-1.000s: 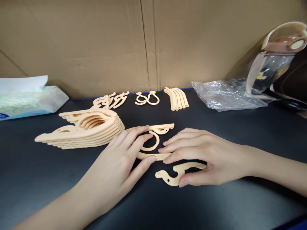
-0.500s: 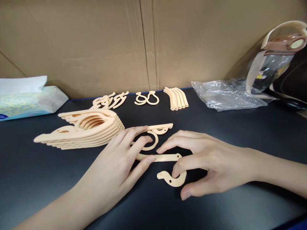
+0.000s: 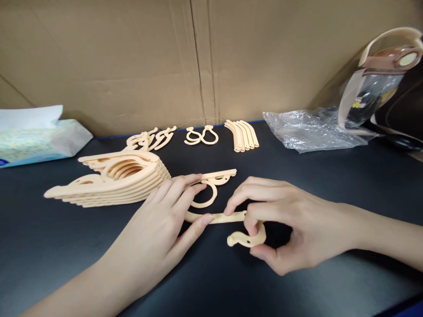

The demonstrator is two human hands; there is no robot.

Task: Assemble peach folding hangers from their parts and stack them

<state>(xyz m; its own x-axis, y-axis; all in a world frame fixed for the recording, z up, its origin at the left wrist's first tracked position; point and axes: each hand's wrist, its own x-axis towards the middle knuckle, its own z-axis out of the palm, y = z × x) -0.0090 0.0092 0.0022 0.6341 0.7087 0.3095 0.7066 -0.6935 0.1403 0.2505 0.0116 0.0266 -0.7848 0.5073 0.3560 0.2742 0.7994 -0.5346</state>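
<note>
My left hand [image 3: 165,220] rests on the black table, fingers curled over a peach flat piece with a ring [image 3: 206,193] and thumb pressed against the left end of a thin peach bar [image 3: 218,217]. My right hand [image 3: 280,224] pinches a peach hook-shaped piece [image 3: 246,240] between thumb and fingers, lifted slightly at the bar's right end. The index finger of that hand touches the bar.
A stack of large peach curved panels [image 3: 115,178] lies left of the hands. Small peach parts [image 3: 201,134] and curved strips [image 3: 244,134] lie at the back. A tissue pack [image 3: 36,136] sits far left, a plastic bag [image 3: 310,130] and packaged item [image 3: 380,83] far right. Cardboard walls behind.
My right hand curled up from lying flat, picked the hook piece off the table and brought it toward the right end of the bar. The left hand stayed put.
</note>
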